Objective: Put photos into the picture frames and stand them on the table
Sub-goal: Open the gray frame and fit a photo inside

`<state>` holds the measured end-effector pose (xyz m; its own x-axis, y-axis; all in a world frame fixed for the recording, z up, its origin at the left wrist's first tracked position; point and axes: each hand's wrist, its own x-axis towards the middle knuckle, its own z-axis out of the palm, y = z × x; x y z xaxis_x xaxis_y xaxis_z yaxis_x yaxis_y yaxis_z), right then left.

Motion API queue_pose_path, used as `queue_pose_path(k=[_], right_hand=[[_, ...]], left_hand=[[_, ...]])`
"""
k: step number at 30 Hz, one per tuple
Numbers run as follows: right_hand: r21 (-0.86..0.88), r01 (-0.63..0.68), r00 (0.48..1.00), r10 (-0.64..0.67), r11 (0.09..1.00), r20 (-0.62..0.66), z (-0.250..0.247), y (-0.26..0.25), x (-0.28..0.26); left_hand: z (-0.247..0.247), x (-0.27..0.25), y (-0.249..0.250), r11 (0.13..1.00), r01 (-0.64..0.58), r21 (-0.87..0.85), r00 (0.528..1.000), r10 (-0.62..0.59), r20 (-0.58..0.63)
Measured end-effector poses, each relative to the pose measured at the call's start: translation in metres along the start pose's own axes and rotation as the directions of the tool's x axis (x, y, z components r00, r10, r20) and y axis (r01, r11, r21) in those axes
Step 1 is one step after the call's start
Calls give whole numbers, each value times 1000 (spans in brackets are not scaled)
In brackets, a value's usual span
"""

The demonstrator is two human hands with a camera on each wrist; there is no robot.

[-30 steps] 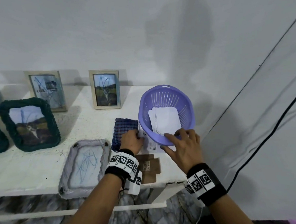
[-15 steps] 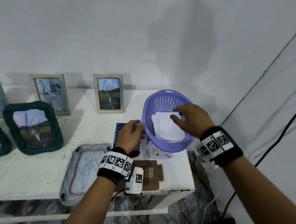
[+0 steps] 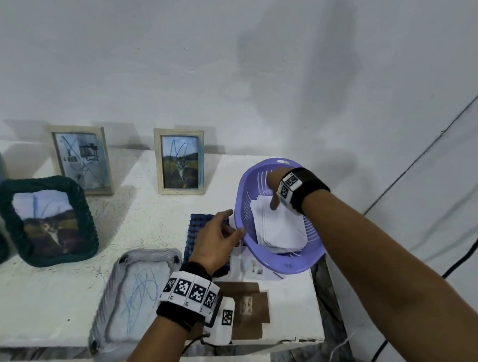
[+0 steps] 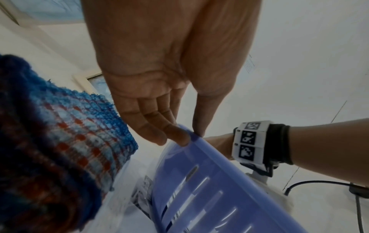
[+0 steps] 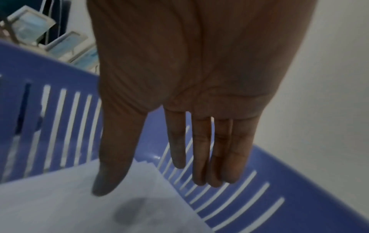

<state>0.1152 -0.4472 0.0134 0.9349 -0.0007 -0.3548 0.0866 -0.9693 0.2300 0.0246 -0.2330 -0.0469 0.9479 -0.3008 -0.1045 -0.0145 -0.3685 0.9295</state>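
Note:
A purple plastic basket (image 3: 292, 264) stands at the table's right end and holds a stack of white photos (image 3: 282, 228) lying face down. My right hand (image 3: 273, 195) reaches into it from the far side. Its fingers are straight and its thumb hovers just over the top sheet (image 5: 69, 205). My left hand (image 3: 218, 237) pinches the basket's near-left rim (image 4: 209, 181) between thumb and fingertips. Beneath that hand a blue-and-red knitted frame (image 3: 196, 233) lies flat. A grey frame (image 3: 136, 297) lies face up at the front edge.
Two wooden frames (image 3: 180, 160) (image 3: 81, 158) and a dark green frame (image 3: 46, 221) with photos stand behind, towards the wall. A brown backing board (image 3: 247, 310) lies near the front right corner. The table ends just right of the basket, with a black cable (image 3: 471, 251) beyond.
My right hand left the basket's near rim, swung over its far side and now reaches down onto the photo stack. My left hand shifted from the knitted frame to the basket's rim.

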Motion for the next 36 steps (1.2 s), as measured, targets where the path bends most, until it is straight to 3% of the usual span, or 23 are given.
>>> queue_pose_path(k=[3,11,16,20,23,28,32,36], right_hand=[[-119,17,998,-9,993,68,13,-9,3],[-78,-41,994,48,996,100,17,-8,9],[-60,-74,997,73,995,-15,2,-13,8],[204,-32,987,63,978,-148,-12,-1,9],[357,-12,984,75,934,-164,-45,8,-15],[515,122,910,112,849,-400,-90,18,-74],[640,327,840,98,695,-535,-107,-8,-125],[711,441,826,61,548,-560,-100,-54,-150]], left_hand=[[-1,2,-2,1000,-4,-10,1000,4,17],[-3,1,-4,1000,-17,14,999,17,29],[-5,1,-1,999,-14,34,1000,13,28],[-8,-2,2,996,-36,87,999,33,30],[-9,-6,3,993,-71,89,997,73,-12],[-22,-16,20,981,-187,57,975,193,-108],[-49,-26,43,961,-269,-66,953,255,-165],[-86,-42,46,927,-295,-233,953,268,-139]])
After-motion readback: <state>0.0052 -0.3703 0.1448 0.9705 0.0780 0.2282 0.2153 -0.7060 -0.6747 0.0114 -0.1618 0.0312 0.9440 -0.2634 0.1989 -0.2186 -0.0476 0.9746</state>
